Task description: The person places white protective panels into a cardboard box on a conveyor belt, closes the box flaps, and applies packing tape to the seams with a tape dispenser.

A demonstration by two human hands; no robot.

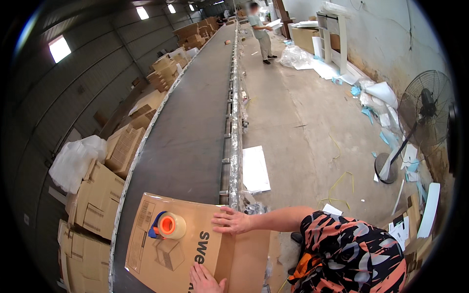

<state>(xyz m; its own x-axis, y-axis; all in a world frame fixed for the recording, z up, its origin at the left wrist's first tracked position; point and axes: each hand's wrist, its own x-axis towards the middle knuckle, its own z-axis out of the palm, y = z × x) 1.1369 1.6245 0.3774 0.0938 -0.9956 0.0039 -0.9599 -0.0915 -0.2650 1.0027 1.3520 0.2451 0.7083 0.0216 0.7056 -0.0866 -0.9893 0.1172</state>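
Note:
A brown cardboard box [146, 256] lies at the near end of the conveyor, printed with dark lettering and a line drawing. My right hand [231, 221] rests on its upper right edge, fingers stretched and apart. Lower down, my left hand [205, 280] lies on the printed face with its fingers extended; the frame's lower edge cuts off its wrist. A brown flap or side panel [249, 254] stretches out to the right of both hands. On the box sits a tape dispenser [168, 225] with a blue body, an orange hub and a roll of tape. Neither hand touches it.
The dark conveyor belt [183, 122] runs away from me beside a metal side rail [235, 122]. Stacked cartons [100, 198] line its left side. A white sheet [256, 168] lies on the floor. At right stands a fan [425, 105]. Another person [262, 34] stands farther back holding sheets.

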